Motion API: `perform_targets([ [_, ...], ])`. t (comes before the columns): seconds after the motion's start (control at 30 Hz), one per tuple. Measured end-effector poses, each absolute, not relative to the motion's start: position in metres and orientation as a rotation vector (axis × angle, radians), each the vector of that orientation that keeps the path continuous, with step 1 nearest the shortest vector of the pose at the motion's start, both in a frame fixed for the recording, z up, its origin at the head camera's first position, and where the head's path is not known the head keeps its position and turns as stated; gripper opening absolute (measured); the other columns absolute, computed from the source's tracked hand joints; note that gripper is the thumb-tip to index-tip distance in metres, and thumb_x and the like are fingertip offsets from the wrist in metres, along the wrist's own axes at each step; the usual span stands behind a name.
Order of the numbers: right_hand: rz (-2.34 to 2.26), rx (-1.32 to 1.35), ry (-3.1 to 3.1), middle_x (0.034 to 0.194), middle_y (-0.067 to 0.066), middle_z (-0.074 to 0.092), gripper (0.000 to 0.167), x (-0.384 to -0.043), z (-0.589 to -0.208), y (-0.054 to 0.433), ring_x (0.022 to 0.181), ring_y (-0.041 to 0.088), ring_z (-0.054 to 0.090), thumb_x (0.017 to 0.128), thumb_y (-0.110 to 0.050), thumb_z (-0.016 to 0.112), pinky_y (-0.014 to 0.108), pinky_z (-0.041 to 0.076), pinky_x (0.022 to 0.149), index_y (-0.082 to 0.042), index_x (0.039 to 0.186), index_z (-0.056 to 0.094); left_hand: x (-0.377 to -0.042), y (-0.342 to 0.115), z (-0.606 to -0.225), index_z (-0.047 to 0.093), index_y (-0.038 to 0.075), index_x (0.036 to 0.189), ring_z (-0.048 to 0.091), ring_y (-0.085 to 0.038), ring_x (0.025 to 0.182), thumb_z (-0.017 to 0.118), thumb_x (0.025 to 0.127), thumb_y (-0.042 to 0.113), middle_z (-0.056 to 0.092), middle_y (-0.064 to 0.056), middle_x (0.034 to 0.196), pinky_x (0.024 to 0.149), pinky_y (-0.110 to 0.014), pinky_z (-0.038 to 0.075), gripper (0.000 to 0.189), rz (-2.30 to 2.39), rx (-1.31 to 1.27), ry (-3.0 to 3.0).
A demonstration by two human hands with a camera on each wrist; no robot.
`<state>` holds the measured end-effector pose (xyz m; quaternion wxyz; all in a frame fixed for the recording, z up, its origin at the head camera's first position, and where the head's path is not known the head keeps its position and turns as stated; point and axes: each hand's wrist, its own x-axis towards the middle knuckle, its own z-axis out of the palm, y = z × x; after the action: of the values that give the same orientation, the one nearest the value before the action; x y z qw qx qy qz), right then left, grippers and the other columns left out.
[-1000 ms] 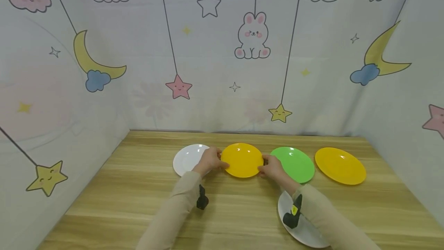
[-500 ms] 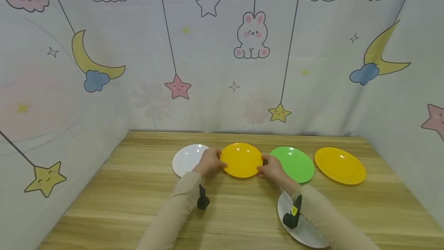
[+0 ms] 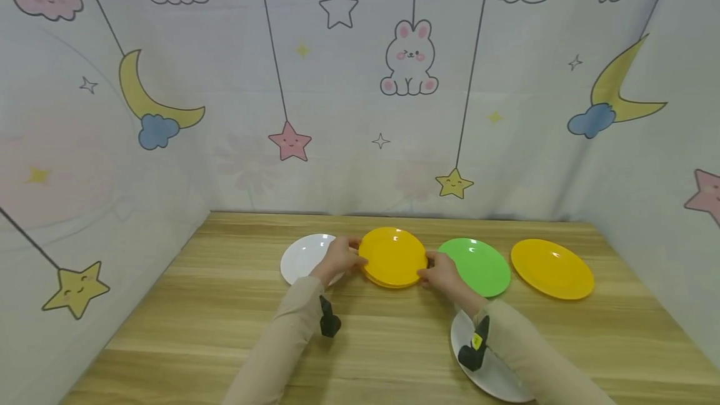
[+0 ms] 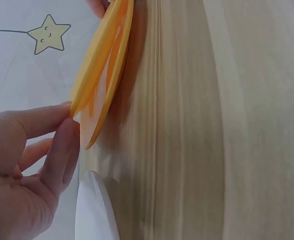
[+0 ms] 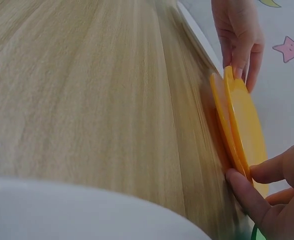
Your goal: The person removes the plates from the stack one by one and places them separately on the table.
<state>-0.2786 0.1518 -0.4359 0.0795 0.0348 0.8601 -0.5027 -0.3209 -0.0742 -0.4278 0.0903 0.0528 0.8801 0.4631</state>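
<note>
Two yellow plates are stacked near the table's back; the upper yellow plate (image 3: 392, 256) is tilted, its left side raised off the lower yellow plate (image 4: 99, 125). My left hand (image 3: 341, 256) pinches the upper plate's left rim between thumb and fingers; the left wrist view shows a gap under it. At the opposite rim, my right hand (image 3: 442, 272) pinches the edge where the two plates meet, as the right wrist view shows (image 5: 279, 195). A white plate (image 3: 304, 258) lies left, partly behind my left hand. Just right of my right hand lies a green plate (image 3: 478, 267).
Another yellow plate (image 3: 552, 269) lies at the far right of the wooden table (image 3: 371, 355). Under my right forearm is a larger white plate (image 3: 489, 374), partly covered. A patterned curtain (image 3: 349, 92) stands along the back and both sides.
My left hand has lifted the upper yellow plate's left side slightly, so the lower plate's rim now shows beneath it. My right hand and the other plates have stayed put.
</note>
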Motion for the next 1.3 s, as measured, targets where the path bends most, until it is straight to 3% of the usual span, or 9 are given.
perform_targets([
  [0.23,-1.514,0.091,2.587,0.124,0.031,0.045,0.056,-0.279,-0.436,0.152,0.059,0.011,0.057,0.083,0.007,0.056,0.024,0.055,0.055,0.013,0.133,0.032,-0.321,-0.074,-0.432,0.052,-0.003,0.123,0.06,-0.021,0.089,0.07,0.075,-0.001,0.056,-0.019,0.114,0.072,-0.026,0.055,0.052,1.633,0.116,2.455],
  [0.9,-1.564,0.087,2.572,0.125,0.032,0.043,0.055,-0.277,-0.435,0.15,0.062,0.012,0.059,0.082,0.008,0.057,0.025,0.056,0.058,0.013,0.133,0.034,-0.316,-0.072,-0.434,0.054,-0.002,0.122,0.057,-0.012,0.068,0.063,0.076,-0.008,0.054,-0.021,0.115,0.067,-0.024,0.055,0.047,1.882,0.071,2.32],
  [1.13,-1.575,0.111,2.583,0.115,0.028,0.052,0.048,-0.276,-0.437,0.148,0.062,0.011,0.058,0.084,0.005,0.055,0.024,0.055,0.058,0.011,0.13,0.041,-0.321,-0.086,-0.43,0.051,-0.003,0.125,0.06,-0.012,0.068,0.062,0.078,-0.007,0.054,-0.021,0.116,0.067,-0.025,0.056,0.049,1.924,-0.017,2.323],
  [1.3,-1.566,0.135,2.576,0.13,0.03,0.041,0.053,-0.274,-0.436,0.148,0.065,0.012,0.058,0.082,0.005,0.059,0.024,0.055,0.06,0.012,0.131,0.038,-0.323,-0.103,-0.424,0.049,-0.001,0.128,0.061,-0.012,0.072,0.061,0.079,-0.008,0.052,-0.021,0.118,0.068,-0.025,0.056,0.051,1.955,-0.047,2.315],
])
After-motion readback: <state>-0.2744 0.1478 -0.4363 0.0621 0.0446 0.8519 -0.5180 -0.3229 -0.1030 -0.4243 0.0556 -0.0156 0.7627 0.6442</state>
